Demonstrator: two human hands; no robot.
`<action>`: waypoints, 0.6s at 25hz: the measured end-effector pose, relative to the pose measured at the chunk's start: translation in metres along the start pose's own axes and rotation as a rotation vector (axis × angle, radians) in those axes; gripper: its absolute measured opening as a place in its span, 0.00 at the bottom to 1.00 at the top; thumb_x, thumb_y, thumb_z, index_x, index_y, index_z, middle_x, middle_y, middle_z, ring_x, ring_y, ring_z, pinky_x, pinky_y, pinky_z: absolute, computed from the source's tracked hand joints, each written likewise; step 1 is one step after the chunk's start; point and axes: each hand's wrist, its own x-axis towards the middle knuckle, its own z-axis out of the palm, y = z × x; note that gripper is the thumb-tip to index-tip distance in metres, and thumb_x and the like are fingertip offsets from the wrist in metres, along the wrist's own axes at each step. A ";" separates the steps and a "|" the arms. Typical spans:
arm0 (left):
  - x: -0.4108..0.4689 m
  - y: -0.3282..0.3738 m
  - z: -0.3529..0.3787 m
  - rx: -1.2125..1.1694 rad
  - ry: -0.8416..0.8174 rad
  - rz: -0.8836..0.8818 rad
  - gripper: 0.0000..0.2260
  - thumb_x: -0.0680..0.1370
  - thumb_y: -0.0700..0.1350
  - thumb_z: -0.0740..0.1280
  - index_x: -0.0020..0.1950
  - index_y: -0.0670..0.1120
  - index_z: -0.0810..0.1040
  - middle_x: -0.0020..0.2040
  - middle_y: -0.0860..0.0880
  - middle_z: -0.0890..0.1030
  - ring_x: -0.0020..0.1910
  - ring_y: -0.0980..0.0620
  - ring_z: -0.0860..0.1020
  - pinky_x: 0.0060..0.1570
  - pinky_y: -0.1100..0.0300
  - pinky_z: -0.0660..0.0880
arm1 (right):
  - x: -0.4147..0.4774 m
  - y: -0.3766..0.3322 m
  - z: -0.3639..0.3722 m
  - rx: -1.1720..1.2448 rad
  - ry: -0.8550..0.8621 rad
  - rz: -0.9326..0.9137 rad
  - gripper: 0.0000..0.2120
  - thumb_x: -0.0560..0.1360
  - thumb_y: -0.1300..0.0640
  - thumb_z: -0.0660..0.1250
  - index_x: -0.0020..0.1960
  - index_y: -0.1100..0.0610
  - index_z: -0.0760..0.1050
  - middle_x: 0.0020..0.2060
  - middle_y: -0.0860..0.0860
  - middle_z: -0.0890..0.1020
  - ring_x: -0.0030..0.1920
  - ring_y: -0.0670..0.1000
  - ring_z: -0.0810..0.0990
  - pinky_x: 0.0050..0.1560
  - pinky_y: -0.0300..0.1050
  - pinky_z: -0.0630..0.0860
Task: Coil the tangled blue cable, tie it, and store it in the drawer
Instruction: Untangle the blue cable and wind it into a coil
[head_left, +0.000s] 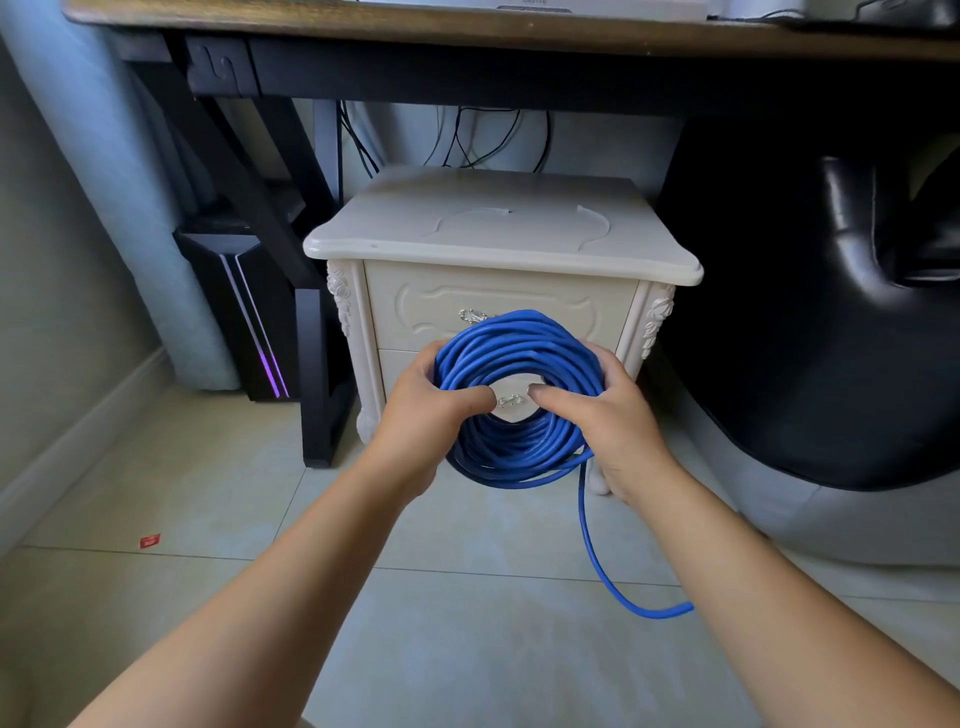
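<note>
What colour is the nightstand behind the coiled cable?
The nightstand is cream white, clearest in the head view.

I read this as a room in a home, fitted out as a computer corner. A wooden desk (363, 31) stands on a black frame, with a PC tower (234, 301) (purple strip lit) beneath it. There is also a cream carved bedside cabinet (467, 234), black cables (467, 140) hanging behind it, and pale floor tiles (467, 649).

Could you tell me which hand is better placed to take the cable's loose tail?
Probably the right hand: the tail drops from the coil just beside it, while the left hand grips the far side.
</note>
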 end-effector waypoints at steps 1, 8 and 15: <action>0.000 -0.001 0.001 -0.040 0.011 -0.032 0.20 0.71 0.29 0.68 0.58 0.47 0.78 0.40 0.51 0.81 0.39 0.53 0.80 0.39 0.60 0.76 | 0.001 0.003 0.000 0.031 -0.011 0.035 0.24 0.67 0.57 0.78 0.60 0.45 0.75 0.49 0.45 0.85 0.49 0.46 0.84 0.56 0.49 0.79; 0.001 -0.005 0.002 -0.247 0.097 -0.159 0.12 0.72 0.31 0.66 0.51 0.45 0.77 0.39 0.48 0.76 0.38 0.49 0.76 0.39 0.56 0.74 | 0.004 0.012 0.000 0.213 -0.077 0.222 0.18 0.69 0.57 0.76 0.58 0.52 0.77 0.48 0.53 0.85 0.54 0.58 0.84 0.60 0.61 0.78; -0.004 -0.019 0.013 -0.292 -0.026 -0.234 0.15 0.75 0.36 0.69 0.61 0.44 0.74 0.45 0.44 0.80 0.45 0.45 0.81 0.47 0.48 0.80 | 0.003 0.021 0.010 0.319 0.152 0.239 0.17 0.69 0.69 0.71 0.55 0.57 0.76 0.41 0.57 0.81 0.43 0.57 0.83 0.53 0.60 0.79</action>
